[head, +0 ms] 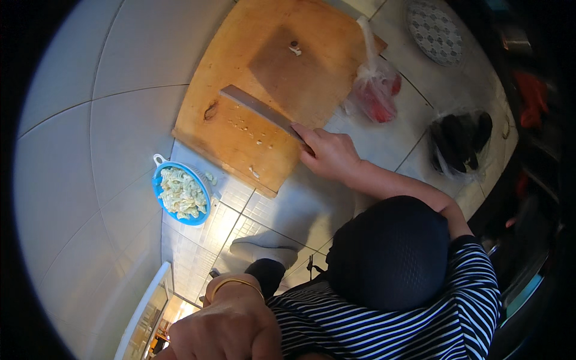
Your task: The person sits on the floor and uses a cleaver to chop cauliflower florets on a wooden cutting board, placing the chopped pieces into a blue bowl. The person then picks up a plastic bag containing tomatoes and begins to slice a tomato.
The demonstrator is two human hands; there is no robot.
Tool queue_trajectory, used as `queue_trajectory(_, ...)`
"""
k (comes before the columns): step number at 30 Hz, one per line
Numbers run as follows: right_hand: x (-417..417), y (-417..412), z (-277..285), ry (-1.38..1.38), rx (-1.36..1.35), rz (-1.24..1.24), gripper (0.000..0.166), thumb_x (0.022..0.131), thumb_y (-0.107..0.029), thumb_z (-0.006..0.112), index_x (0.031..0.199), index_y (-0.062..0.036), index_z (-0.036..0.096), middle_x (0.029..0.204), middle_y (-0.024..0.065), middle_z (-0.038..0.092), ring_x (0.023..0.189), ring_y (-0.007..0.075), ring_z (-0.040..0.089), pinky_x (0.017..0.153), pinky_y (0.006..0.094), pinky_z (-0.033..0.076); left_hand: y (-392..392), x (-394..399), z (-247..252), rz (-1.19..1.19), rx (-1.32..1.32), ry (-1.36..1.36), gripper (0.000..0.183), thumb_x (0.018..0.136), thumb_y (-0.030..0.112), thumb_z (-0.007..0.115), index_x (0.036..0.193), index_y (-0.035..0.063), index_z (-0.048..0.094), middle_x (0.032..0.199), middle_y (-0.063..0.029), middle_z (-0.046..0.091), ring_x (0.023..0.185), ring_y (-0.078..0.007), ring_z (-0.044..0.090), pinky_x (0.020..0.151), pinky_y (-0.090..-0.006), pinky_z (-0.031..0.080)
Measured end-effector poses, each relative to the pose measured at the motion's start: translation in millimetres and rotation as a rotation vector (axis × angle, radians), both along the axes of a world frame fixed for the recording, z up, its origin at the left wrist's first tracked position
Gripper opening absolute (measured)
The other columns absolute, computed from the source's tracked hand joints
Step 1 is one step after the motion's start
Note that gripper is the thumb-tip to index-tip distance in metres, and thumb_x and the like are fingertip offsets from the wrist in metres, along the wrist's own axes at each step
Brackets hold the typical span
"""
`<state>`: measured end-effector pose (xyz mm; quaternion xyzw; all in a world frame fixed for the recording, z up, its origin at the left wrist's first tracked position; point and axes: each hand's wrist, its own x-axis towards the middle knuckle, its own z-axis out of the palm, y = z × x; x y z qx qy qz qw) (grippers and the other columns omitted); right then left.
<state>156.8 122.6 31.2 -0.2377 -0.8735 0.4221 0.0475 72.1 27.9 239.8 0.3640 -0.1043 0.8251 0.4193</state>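
My right hand grips the handle of a kitchen knife with a broad blade, seen nearly along its spine. The blade is over a wooden cutting board, casting what looks like a broad shadow. Small pale crumbs are scattered beside the knife, and a white scrap lies farther up the board. Close to the camera, at the bottom of the view, my left hand is raised with a gold-coloured bangle at its wrist. Its fingertips run out of view, so its grip is hidden.
Cut cauliflower fills a blue and white basket by the tiled wall. A few pieces lie beside it. Right of the board are a plastic bag with red things, another with dark long things, and a round patterned surface.
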Motion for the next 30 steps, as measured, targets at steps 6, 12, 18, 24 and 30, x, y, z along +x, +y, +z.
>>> queue_trajectory(6,-3,22,11,-0.039,0.218,0.165,0.060,0.072,-0.015,0.063,0.129,-0.0209,0.048,0.082,0.0091,0.054,0.062,0.0272,0.057,0.055,0.0363,0.048,-6,-27,2,0.001,-0.174,0.085,0.055,0.096,0.036,0.037,0.048,0.0106,0.048,0.053,-0.0036,0.050,0.055,-0.0150,0.053,0.084,-0.0305,0.050)
queue_trajectory(12,0,36,-7,-0.062,0.308,0.337,0.059,0.073,-0.007,0.059,0.129,-0.0212,0.048,0.081,0.0105,0.051,0.064,0.0274,0.055,0.057,0.0373,0.047,-14,-41,33,0.059,-0.482,0.185,0.054,0.097,0.033,0.038,0.049,0.0084,0.048,0.052,-0.0055,0.048,0.056,-0.0195,0.055,0.084,-0.0350,0.051)
queue_trajectory(18,13,17,-20,-0.120,0.252,0.467,0.060,0.073,-0.006,0.057,0.130,-0.0209,0.047,0.082,0.0133,0.050,0.066,0.0300,0.053,0.059,0.0395,0.045,-56,-109,59,-0.290,-0.714,0.426,0.052,0.094,0.039,0.043,0.058,0.0013,0.049,0.056,-0.0140,0.051,0.049,-0.0261,0.057,0.065,-0.0505,0.051)
queue_trajectory(24,14,18,-13,-0.162,0.239,0.583,0.053,0.079,-0.010,0.056,0.130,-0.0173,0.045,0.088,0.0142,0.050,0.072,0.0322,0.055,0.065,0.0414,0.048,-183,-163,-10,0.704,-2.031,0.493,0.028,0.093,0.024,0.048,0.074,0.0041,0.055,0.071,-0.0041,0.054,0.070,-0.0174,0.053,0.075,-0.0334,0.044)
queue_trajectory(30,-52,114,11,-0.296,0.513,0.532,0.056,0.083,-0.014,0.058,0.135,-0.0202,0.038,0.132,0.0194,0.040,0.105,0.0378,0.053,0.086,0.0413,0.047,-315,-156,-137,1.014,-2.524,0.430,0.034,0.092,0.021,0.050,0.119,0.0009,0.050,0.103,-0.0073,0.058,0.093,-0.0161,0.056,0.080,-0.0292,0.046)
